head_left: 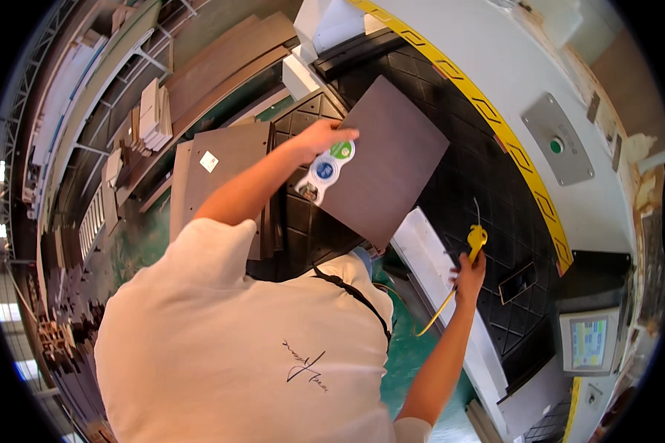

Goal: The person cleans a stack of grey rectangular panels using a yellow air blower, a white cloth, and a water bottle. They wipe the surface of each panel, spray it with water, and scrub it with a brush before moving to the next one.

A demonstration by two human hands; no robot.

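Note:
At the upper middle, my left hand is closed on the left edge of a dark brown flat panel, with the thumb on its face. Just below that hand, a white label with green and blue circles lies at the panel's edge. The panel is tilted over a black gridded work surface. To the right, my right hand is wrapped round a yellow air blow gun. Its thin nozzle points away from me, and a yellow hose hangs below the hand.
A stack of brown panels stands left of me. A grey machine beam with a yellow striped edge arches over the far right. Near the right hand lies a dark rectangular piece; a screen stands farther right.

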